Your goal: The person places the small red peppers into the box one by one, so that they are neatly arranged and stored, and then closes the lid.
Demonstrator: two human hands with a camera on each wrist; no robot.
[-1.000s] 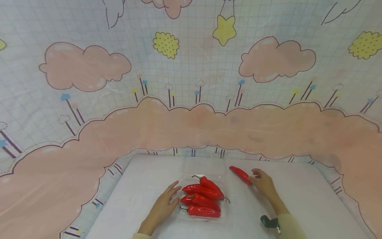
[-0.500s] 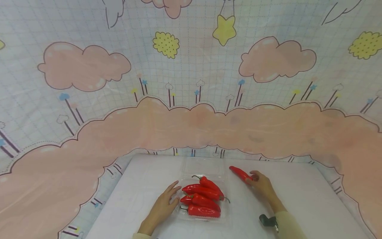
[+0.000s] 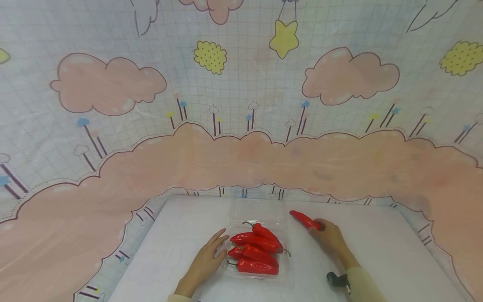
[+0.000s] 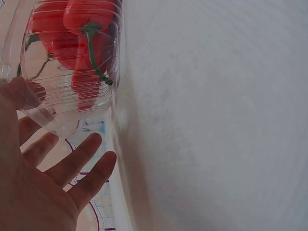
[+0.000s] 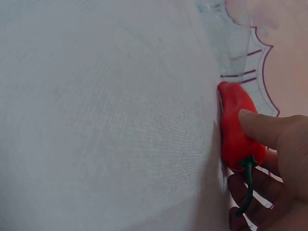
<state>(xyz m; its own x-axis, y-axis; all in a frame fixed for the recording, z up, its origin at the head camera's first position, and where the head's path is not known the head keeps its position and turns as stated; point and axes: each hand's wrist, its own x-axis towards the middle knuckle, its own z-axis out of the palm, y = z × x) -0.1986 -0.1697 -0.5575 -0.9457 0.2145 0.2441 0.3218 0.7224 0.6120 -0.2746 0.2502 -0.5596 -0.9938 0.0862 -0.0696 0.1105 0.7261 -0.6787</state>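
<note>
A clear plastic clamshell box (image 3: 285, 268) lies with its lid (image 3: 256, 210) folded back, and several red peppers (image 3: 258, 266) with green stems are piled in it. At the box's left side is my left hand (image 3: 205, 261), fingers spread and mostly straight; in the left wrist view its thumb is by the box wall, though contact is hard to tell. Right of the box, a single red pepper (image 3: 303, 219) lies slanted on the table. My right hand (image 3: 332, 238) grips its stem end: the right wrist view has the thumb (image 5: 260, 126) on one side of the pepper and the fingers curled on the other.
The white tabletop (image 3: 181, 226) stretches to both sides of the box. Behind it hangs a printed cloth (image 3: 241, 159) with clouds and stars. A dark device (image 3: 337, 279) is strapped at the right wrist.
My right hand has moved slightly left and closed its thumb and fingers on the lone pepper's stem end. The pepper lies nearly where it was. The left hand has stayed in place.
</note>
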